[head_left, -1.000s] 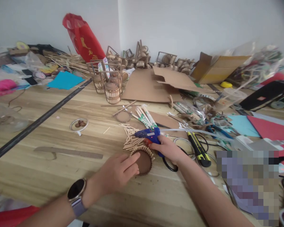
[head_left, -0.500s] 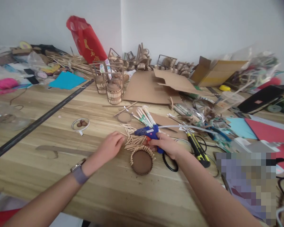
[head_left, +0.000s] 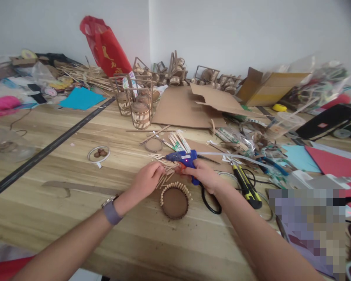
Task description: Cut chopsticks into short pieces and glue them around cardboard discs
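Note:
A blue hot glue gun (head_left: 187, 159) is gripped in my right hand (head_left: 206, 175), its nozzle pointing left over a pile of short wooden sticks (head_left: 168, 171). My left hand (head_left: 148, 178) is at the left side of that pile, fingers pinched together; whatever is between the fingertips is hidden. Just in front of the pile sits a round brown cardboard base (head_left: 175, 203). Short sticks stand side by side along its far and left rim. From the back of the glue gun a long translucent glue stick (head_left: 236, 155) trails to the right.
Paper-wrapped sticks (head_left: 179, 141) lie behind the glue gun, and a yellow-black utility knife (head_left: 247, 187) to its right. Finished stick baskets (head_left: 140, 115) stand farther back beside cardboard sheets (head_left: 181, 107). A metal ring (head_left: 98, 155) with brown balls lies left, near a cardboard strip (head_left: 82, 187).
My left hand has moved right, onto the edge of the stick pile. My right hand keeps the glue gun almost in place, slightly higher.

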`<state>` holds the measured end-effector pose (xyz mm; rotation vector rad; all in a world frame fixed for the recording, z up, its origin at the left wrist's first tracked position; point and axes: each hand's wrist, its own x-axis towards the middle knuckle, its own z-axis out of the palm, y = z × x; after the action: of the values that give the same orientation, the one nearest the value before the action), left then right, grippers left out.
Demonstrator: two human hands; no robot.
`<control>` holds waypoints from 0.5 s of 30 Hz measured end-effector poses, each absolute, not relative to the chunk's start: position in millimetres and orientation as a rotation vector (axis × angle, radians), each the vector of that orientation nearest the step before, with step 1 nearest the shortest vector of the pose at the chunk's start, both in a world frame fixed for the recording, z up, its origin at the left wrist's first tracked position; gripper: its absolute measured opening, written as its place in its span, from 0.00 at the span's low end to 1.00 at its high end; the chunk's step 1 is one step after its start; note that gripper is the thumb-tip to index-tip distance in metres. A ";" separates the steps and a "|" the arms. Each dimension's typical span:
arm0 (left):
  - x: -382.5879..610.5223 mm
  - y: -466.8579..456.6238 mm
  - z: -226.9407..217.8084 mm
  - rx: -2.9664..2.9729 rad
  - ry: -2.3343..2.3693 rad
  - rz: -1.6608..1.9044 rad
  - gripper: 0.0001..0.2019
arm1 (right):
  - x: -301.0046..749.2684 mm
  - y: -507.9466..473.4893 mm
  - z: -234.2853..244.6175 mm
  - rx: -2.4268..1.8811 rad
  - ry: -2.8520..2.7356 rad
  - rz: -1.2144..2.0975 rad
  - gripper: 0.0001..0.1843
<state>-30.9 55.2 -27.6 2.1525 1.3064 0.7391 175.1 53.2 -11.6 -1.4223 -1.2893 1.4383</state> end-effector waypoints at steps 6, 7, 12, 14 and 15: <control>-57.8 8.6 -9.0 2.220 1.012 0.955 0.13 | 197.5 21.7 1.0 -1.457 -1.226 1.418 0.13; -60.5 0.5 -7.7 2.270 0.902 0.946 0.12 | 198.6 15.3 3.6 -1.453 -1.233 1.427 0.14; -57.8 -19.8 -15.9 2.632 0.592 0.725 0.10 | 188.2 -5.4 7.1 -1.462 -1.298 1.418 0.15; -52.9 -20.5 -23.5 2.744 0.579 0.652 0.08 | 182.6 -6.8 4.5 -1.506 -1.308 1.386 0.16; -50.7 -20.1 -27.1 2.787 0.571 0.614 0.08 | 180.6 -6.4 3.2 -1.523 -1.315 1.366 0.16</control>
<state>-50.7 -20.1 -27.1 2.7866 0.5714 0.6138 180.6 -6.4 3.2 -1.5234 -1.3152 1.3662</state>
